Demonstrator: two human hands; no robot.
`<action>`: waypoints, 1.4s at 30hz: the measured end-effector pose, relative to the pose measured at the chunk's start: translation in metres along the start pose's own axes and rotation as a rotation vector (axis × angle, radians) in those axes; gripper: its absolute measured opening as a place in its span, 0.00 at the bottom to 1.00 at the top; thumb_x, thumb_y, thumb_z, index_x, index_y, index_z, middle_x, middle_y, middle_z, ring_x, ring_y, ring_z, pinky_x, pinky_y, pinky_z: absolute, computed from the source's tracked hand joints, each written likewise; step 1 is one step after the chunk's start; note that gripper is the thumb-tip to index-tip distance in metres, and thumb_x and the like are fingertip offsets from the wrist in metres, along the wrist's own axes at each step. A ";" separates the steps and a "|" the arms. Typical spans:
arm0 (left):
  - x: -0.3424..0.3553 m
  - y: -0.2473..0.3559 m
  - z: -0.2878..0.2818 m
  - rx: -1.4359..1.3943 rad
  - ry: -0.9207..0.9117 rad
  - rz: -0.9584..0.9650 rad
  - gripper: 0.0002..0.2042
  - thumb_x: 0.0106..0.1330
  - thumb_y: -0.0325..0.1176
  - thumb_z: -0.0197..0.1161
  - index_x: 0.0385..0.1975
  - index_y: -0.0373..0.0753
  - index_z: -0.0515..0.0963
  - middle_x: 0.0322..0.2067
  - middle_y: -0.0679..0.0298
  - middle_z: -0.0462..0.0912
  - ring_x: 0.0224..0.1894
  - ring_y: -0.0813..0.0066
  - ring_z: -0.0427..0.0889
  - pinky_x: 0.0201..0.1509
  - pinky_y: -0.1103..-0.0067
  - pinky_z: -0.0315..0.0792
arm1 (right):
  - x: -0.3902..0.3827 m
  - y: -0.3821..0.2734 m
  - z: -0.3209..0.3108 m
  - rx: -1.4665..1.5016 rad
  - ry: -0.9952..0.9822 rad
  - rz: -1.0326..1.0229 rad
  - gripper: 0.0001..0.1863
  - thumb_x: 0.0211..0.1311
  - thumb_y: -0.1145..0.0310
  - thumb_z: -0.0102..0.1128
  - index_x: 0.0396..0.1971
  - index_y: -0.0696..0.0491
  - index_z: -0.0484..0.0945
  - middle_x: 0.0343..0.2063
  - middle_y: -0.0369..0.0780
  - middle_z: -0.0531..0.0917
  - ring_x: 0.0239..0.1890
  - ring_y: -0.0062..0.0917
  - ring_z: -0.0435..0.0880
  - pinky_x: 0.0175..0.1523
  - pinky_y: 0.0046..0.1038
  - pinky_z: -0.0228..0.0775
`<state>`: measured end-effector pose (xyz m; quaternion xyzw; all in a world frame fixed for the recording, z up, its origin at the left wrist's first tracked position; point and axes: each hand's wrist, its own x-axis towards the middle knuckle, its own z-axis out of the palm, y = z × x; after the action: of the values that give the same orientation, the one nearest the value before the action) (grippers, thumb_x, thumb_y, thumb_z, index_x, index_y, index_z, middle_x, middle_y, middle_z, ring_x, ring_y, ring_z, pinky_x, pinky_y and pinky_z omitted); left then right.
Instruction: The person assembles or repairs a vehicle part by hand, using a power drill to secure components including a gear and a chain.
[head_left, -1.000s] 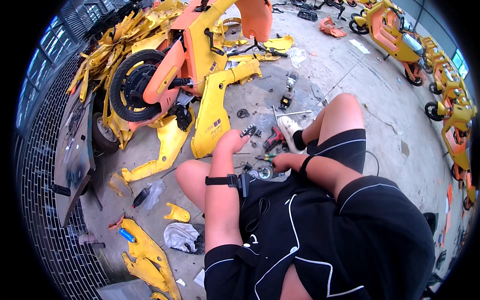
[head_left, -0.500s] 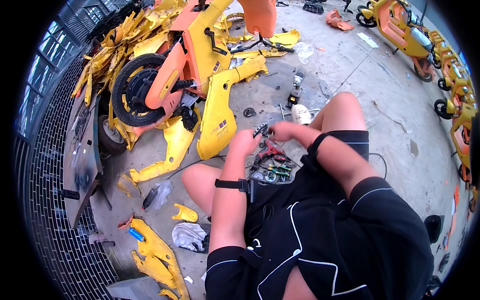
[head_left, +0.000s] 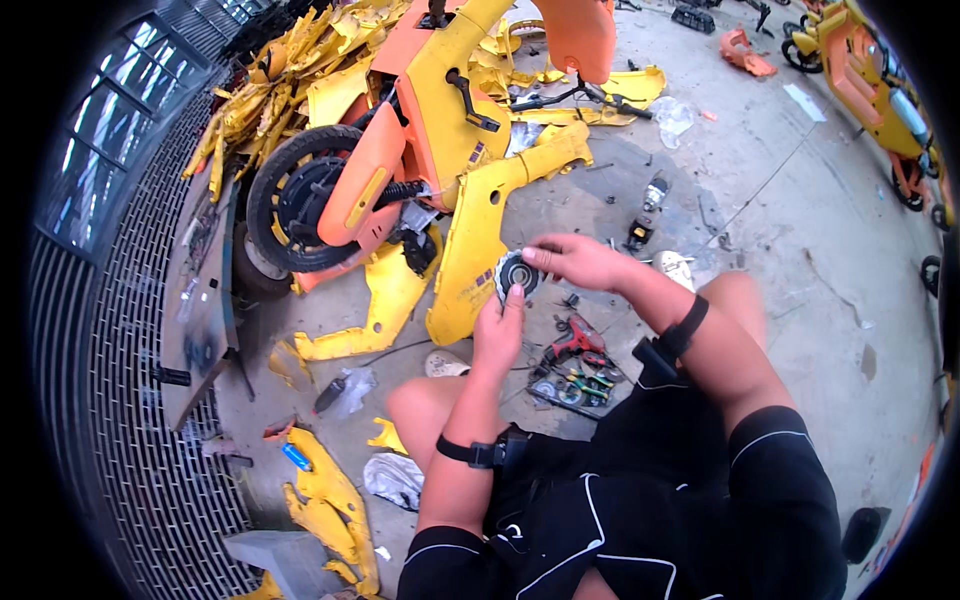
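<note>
Between the person's knees and the yellow body panel, both hands meet on one small round black part with a pale centre, held up above the floor. Near it, on the concrete floor, lies one red-handled tool and a small cluster of loose tools and bits beside it (too tangled to count). One dismantled orange and yellow scooter lies on its side at far left, its one black wheel showing, with a heap of yellow panels beyond it. At least two more scooters stand at far right. A metal grille fence curves along the left edge, and the place looks like an open yard. The left hand is partly closed, its thumb pressed up on the near rim of the round part. The right hand is curled, fingertips pinching the part's right side.
</note>
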<state>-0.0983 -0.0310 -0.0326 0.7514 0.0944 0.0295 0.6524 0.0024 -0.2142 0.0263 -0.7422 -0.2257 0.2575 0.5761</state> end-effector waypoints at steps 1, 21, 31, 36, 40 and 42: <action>0.000 0.004 0.006 -0.050 -0.025 -0.046 0.16 0.78 0.46 0.54 0.39 0.37 0.77 0.21 0.73 0.71 0.22 0.85 0.67 0.25 0.81 0.62 | 0.002 0.012 0.006 0.178 0.007 0.039 0.28 0.73 0.46 0.55 0.51 0.59 0.80 0.37 0.37 0.85 0.37 0.20 0.80 0.44 0.25 0.74; 0.031 0.110 0.066 0.359 -0.535 -0.328 0.14 0.71 0.35 0.64 0.51 0.35 0.77 0.36 0.74 0.77 0.36 0.87 0.71 0.39 0.83 0.68 | -0.036 -0.029 -0.095 0.407 0.028 0.211 0.20 0.68 0.54 0.65 0.38 0.61 0.84 0.29 0.36 0.84 0.32 0.15 0.79 0.38 0.21 0.72; 0.071 0.062 0.077 0.429 -0.286 0.010 0.17 0.67 0.37 0.66 0.49 0.32 0.79 0.34 0.48 0.86 0.41 0.51 0.87 0.44 0.67 0.77 | 0.020 0.004 -0.069 0.161 0.182 0.164 0.22 0.68 0.53 0.64 0.45 0.60 0.79 0.33 0.42 0.84 0.36 0.22 0.82 0.43 0.27 0.75; 0.098 0.052 0.070 0.538 -0.303 -0.021 0.17 0.68 0.40 0.63 0.45 0.30 0.77 0.32 0.40 0.83 0.40 0.37 0.83 0.41 0.58 0.76 | 0.048 0.012 -0.063 0.129 0.295 0.175 0.21 0.70 0.56 0.62 0.50 0.58 0.76 0.37 0.42 0.84 0.39 0.21 0.81 0.46 0.27 0.76; 0.107 0.048 0.070 0.451 -0.299 0.006 0.17 0.70 0.40 0.61 0.42 0.28 0.76 0.31 0.38 0.82 0.39 0.35 0.81 0.40 0.55 0.75 | 0.061 0.020 -0.060 0.156 0.344 0.127 0.20 0.70 0.58 0.63 0.50 0.59 0.77 0.37 0.42 0.84 0.38 0.20 0.80 0.46 0.26 0.75; 0.114 0.048 0.067 0.523 -0.328 -0.066 0.15 0.70 0.36 0.61 0.43 0.27 0.75 0.32 0.40 0.82 0.39 0.40 0.83 0.40 0.60 0.75 | 0.066 0.017 -0.061 0.100 0.376 0.130 0.21 0.69 0.56 0.63 0.48 0.59 0.78 0.37 0.43 0.85 0.39 0.22 0.82 0.47 0.27 0.75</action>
<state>0.0298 -0.0818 -0.0040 0.8851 0.0169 -0.1387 0.4439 0.0926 -0.2212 0.0140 -0.7608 -0.0529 0.1619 0.6262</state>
